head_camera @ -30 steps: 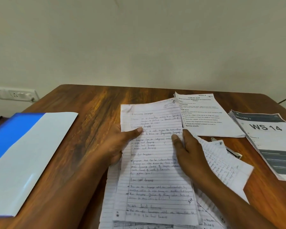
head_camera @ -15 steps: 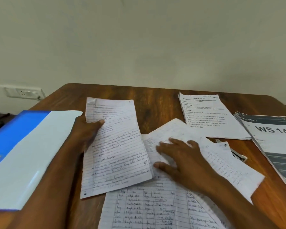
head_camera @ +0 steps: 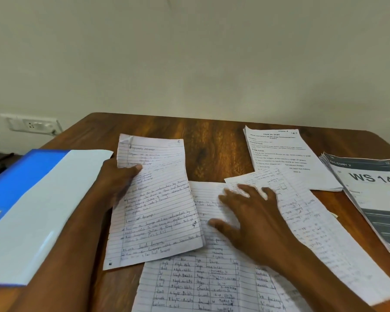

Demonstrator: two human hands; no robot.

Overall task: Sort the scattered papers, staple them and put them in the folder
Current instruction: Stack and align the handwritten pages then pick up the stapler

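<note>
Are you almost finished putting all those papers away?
Not nearly. Nothing looks stapled or filed yet. The left hand holds one handwritten lined sheet pulled aside, while the right hand presses flat on the overlapping lined sheets spread across the brown wooden table. Sorting, stapling and filing remain; the blue and white folder lies closed at the left.

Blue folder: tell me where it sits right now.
In the head view the blue folder lies flat at the table's left edge, just left of the left hand, which holds a handwritten lined sheet.
</note>
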